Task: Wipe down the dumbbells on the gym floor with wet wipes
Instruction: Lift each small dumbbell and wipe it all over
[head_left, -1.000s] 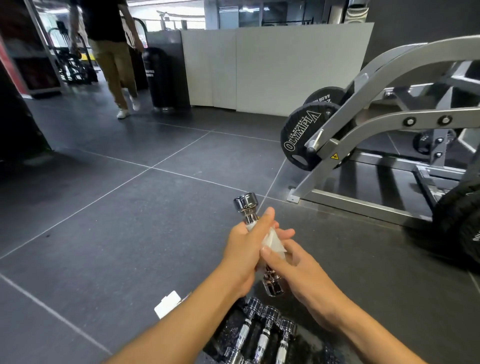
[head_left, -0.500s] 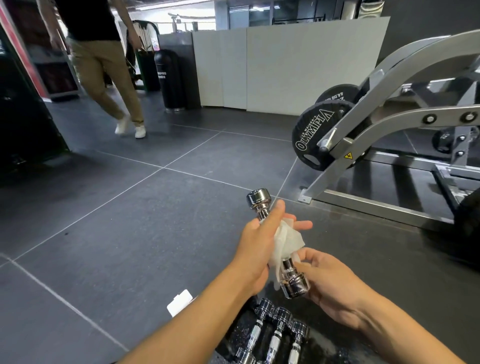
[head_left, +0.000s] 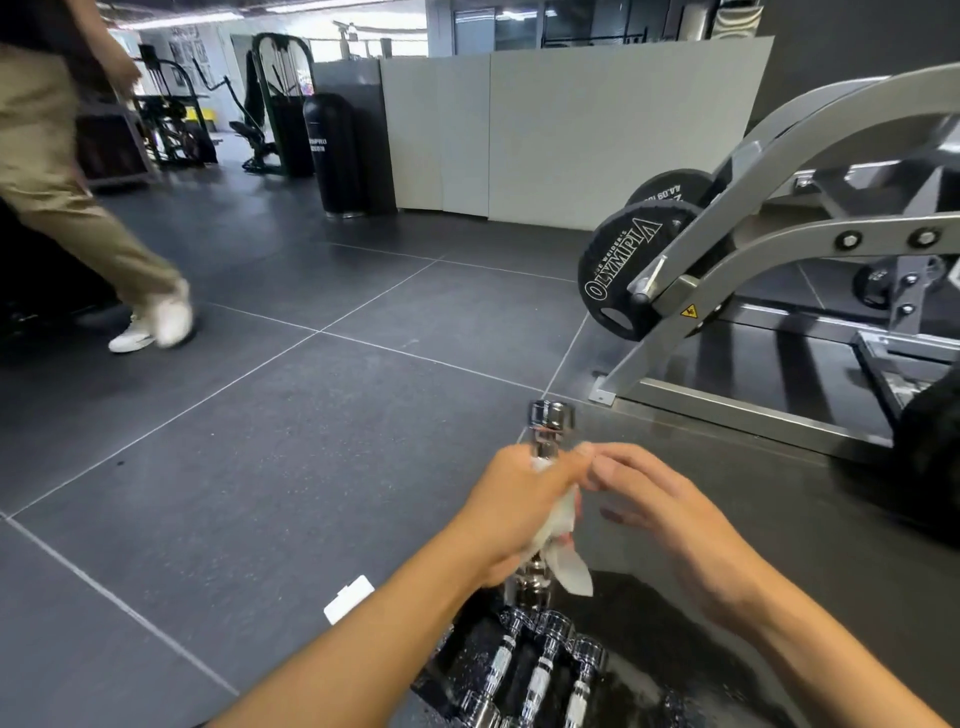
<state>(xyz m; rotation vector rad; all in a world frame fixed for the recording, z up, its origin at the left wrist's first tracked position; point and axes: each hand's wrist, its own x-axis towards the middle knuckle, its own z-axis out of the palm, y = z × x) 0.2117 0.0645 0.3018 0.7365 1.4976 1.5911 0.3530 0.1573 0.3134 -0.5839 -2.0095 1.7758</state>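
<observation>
The left hand (head_left: 519, 509) grips the handle of a chrome dumbbell (head_left: 551, 418) through a white wipe (head_left: 569, 564). The dumbbell is held above the floor (head_left: 291, 467), its long axis near upright, one head above the fist and one below. The right hand (head_left: 670, 514) hangs just beside, fingers relaxed, holding nothing. Three more dumbbells (head_left: 543, 670) lie below.

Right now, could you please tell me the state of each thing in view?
Held dumbbell: upright, raised in the air.
Wet wipe: wrapped round its handle, one corner hanging.
Left hand: grips wipe and handle.
Right hand: open, holding nothing.
Floor dumbbells: lying side by side.
Weight plate: loaded on the machine.
</observation>
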